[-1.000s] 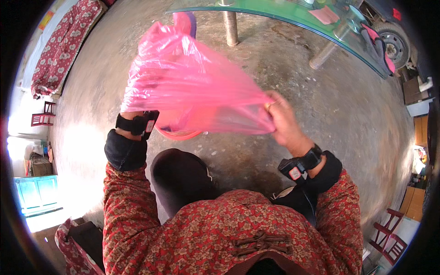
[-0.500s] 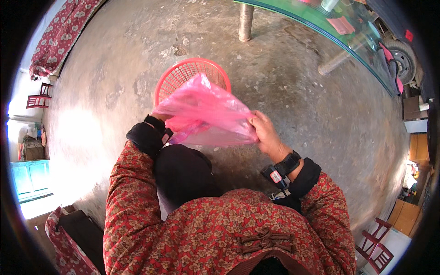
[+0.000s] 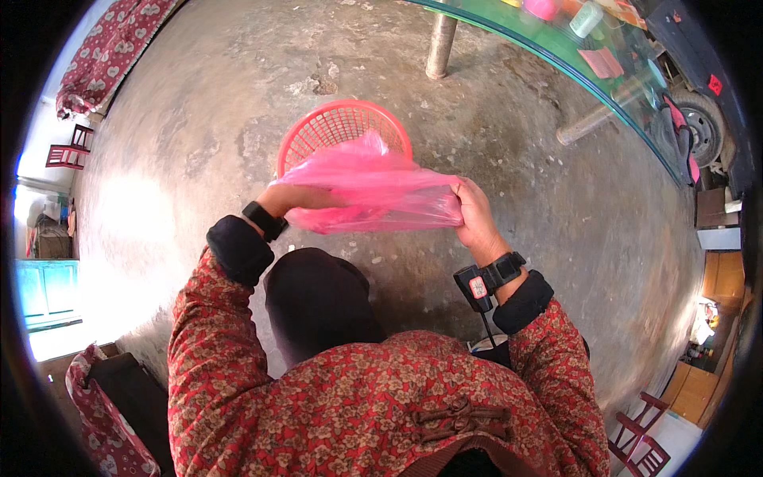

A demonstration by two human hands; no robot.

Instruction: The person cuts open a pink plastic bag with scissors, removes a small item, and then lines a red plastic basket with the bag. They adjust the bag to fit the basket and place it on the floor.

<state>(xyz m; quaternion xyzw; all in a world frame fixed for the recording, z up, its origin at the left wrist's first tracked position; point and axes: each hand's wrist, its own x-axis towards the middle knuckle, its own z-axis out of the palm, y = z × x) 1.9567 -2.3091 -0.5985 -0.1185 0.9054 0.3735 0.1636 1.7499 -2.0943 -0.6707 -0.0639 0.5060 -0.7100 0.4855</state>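
Observation:
A thin pink plastic bag [image 3: 381, 195] is stretched sideways between my two hands, over the near side of a red plastic basket [image 3: 346, 119]. My right hand [image 3: 477, 213] is closed on the bag's right edge, thumb and fingers pinching the film. At the other end, my left hand [image 3: 298, 199] reaches into the folds with its fingers stretched out flat toward the right. Pink film partly covers those fingertips. The latticed basket stands on the floor, its near part hidden by the bag.
A glass-topped table [image 3: 548, 48] with metal legs stands at the far right, with a pink item and a cup on it. Beyond lies a wheel [image 3: 699, 131]. My dark-clad knee [image 3: 318, 298] is below the bag. Small chairs [image 3: 67, 151] stand at the left and lower right.
My left hand has swung out from behind the bag's edge and now shows, fingers stretched into the folds. My right hand has moved slightly right and up, still pinching the bag.

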